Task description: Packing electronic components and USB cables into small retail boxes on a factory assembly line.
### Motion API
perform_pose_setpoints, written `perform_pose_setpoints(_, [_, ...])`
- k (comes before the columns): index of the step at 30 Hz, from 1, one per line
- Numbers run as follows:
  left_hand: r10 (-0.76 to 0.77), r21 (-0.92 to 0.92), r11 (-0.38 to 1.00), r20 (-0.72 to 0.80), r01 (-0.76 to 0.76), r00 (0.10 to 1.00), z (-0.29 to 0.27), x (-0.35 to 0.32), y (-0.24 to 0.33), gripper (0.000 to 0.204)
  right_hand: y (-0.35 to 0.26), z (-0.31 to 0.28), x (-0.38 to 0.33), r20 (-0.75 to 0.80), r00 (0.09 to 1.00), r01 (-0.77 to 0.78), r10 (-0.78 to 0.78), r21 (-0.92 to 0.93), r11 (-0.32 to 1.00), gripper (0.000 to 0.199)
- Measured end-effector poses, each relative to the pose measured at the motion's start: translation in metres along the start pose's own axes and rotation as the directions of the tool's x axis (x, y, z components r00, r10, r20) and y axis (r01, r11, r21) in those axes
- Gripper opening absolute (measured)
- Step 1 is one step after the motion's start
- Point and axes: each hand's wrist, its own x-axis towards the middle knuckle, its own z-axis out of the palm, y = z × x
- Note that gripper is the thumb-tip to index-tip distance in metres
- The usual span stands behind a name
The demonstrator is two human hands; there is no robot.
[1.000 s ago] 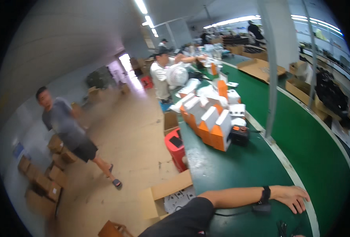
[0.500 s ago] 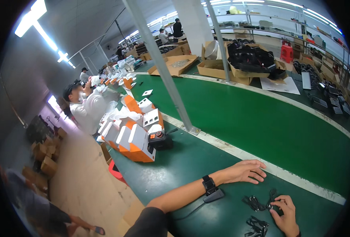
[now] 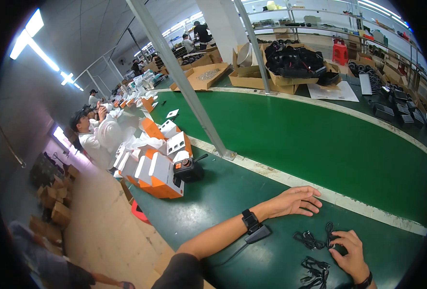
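My left hand [image 3: 293, 201] is stretched over the green worktop [image 3: 223, 197], palm turned partly to the right, fingers apart and holding nothing. Its wrist wears a black band with a square black unit. Close beside that wrist lies a small black wedge-shaped piece [image 3: 259, 234] with a cord. At the lower right, my right hand [image 3: 352, 255] pinches a coiled black cable [image 3: 329, 232] between thumb and fingers, at the worktop. One bundled black cable [image 3: 309, 240] lies just left of it. More bundled black cables [image 3: 314, 273] lie nearer to me.
A black box-shaped device [image 3: 188, 169] with orange buttons stands by white-and-orange cartons [image 3: 160, 180] at left. A metal post [image 3: 180, 82] rises from the pale ledge along the green belt [image 3: 290, 130]. Cardboard boxes [image 3: 252, 79] stand beyond. A person [image 3: 90, 135] works farther left.
The whole view has shifted slightly, moving most things a little left in the picture. My left hand stays stretched out; my right hand keeps its pinch on the cable.
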Motion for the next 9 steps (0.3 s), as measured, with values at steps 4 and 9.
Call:
perform_pose_setpoints(4, [0.005,-0.009,1.000,-0.008,-0.005,1.000,-0.002,-0.002,-0.001,0.038,-0.001,0.002,0.000,-0.012,1.000,-0.017,0.017,0.012,1.000,0.024])
perform_pose_setpoints(9, [0.026,-0.024,0.999,0.045,-0.025,0.999,-0.009,-0.002,-0.006,0.039,0.018,0.007,-0.008,0.009,0.999,-0.038,0.037,0.033,0.999,0.024])
